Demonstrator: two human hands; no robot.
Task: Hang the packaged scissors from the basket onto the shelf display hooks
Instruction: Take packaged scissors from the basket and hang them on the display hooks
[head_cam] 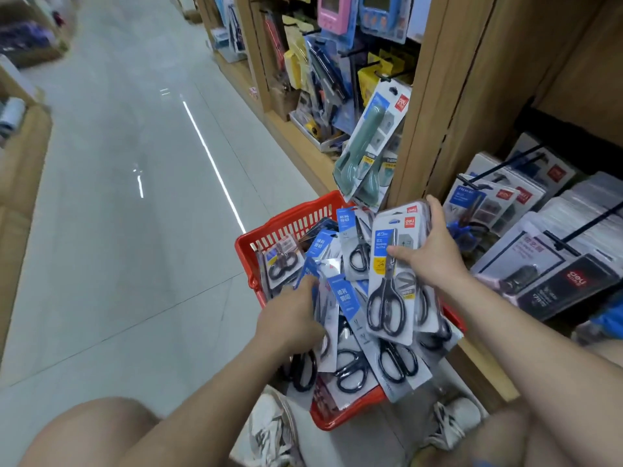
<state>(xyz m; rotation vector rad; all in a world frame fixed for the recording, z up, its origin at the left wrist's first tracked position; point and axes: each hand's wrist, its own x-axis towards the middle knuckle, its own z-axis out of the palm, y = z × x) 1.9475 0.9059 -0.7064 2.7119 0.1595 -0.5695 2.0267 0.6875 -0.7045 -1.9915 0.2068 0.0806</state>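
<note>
A red plastic basket (286, 224) stands on the floor between my feet, heaped with several packaged black-handled scissors (350, 362). My right hand (428, 254) grips a small stack of scissor packs (391, 281) above the basket, thumb across the front card. My left hand (290, 315) reaches down into the heap, its fingers among the packs at the basket's left side; whether it has hold of one is hidden. Black display hooks (499, 168) stick out from the lower shelf to the right, one carrying scissor packs (482, 203).
A wooden shelf upright (448, 106) rises just behind the basket. A green-handled scissors pack (371, 143) hangs left of it. More carded goods (569, 264) fill the low shelf on the right. The tiled aisle floor (135, 197) stretches away on the left.
</note>
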